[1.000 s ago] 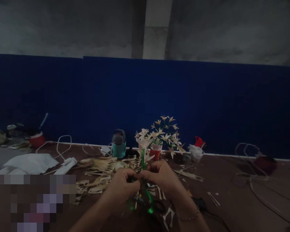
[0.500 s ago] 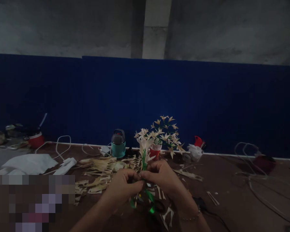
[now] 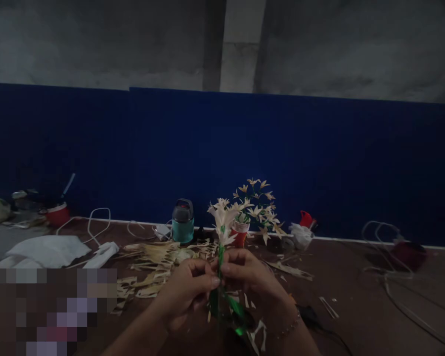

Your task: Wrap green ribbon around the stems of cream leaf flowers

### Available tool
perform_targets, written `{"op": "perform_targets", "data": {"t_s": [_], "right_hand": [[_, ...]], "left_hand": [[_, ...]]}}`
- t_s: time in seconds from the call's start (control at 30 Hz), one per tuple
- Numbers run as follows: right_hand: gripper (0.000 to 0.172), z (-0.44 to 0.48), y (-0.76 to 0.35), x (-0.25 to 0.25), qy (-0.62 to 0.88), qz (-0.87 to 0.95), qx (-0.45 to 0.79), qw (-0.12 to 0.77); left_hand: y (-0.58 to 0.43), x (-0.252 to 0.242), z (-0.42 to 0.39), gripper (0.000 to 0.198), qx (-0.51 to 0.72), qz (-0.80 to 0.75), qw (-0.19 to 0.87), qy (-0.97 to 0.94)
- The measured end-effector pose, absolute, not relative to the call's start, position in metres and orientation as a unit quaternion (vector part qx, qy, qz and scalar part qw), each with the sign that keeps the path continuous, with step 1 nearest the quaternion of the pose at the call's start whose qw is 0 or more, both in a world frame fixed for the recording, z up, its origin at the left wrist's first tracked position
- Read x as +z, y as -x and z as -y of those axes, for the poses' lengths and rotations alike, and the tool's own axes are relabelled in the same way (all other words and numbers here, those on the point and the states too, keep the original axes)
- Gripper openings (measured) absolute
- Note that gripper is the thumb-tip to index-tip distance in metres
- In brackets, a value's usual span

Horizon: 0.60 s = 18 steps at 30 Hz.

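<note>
A pale flower [image 3: 222,220] stands upright on a green-wrapped stem [image 3: 220,254] between my hands. The fingers of my left hand [image 3: 196,287] pinch the stem from the left. My right hand [image 3: 246,272], with a beaded bracelet on its wrist, closes on the same stem from the right, slightly higher. Shiny green ribbon [image 3: 235,307] hangs below the fingers. Just behind is a red cup [image 3: 240,233] with several pale flowers [image 3: 259,210] on green stems.
Dried pale husk pieces [image 3: 152,257] lie left of centre. A teal bottle [image 3: 183,230] stands near the blue wall panel [image 3: 170,148]. White cloth [image 3: 46,251] and a red container [image 3: 57,215] are at left. Cables [image 3: 387,282] and a dark red object [image 3: 408,254] lie at right.
My fingers now grip the stem below the flower, with more green wrapping showing between flower and fingers. The ribbon hangs in a different shape. The whole view has shifted slightly.
</note>
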State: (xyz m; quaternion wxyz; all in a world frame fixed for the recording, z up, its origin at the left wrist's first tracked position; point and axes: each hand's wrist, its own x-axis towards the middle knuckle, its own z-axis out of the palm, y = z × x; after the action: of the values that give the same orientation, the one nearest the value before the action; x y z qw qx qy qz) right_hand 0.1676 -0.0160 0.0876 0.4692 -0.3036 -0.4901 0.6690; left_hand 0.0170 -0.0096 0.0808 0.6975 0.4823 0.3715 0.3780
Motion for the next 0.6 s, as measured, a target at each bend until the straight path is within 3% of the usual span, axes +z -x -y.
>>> {"op": "perform_targets", "data": {"t_s": [0.33,0.6], "right_hand": [[0.024,0.015,-0.169,0.084,0.331,0.491,0.644,0.485],[0.024,0.006,-0.167,0.08,0.471,0.545,0.487,0.493]], "left_hand": [[-0.015,0.078,0.011,0.019,0.368,-0.36,0.699,-0.497],[-0.019,0.069,0.001,0.015,0.404,-0.435,0.49,-0.638]]}}
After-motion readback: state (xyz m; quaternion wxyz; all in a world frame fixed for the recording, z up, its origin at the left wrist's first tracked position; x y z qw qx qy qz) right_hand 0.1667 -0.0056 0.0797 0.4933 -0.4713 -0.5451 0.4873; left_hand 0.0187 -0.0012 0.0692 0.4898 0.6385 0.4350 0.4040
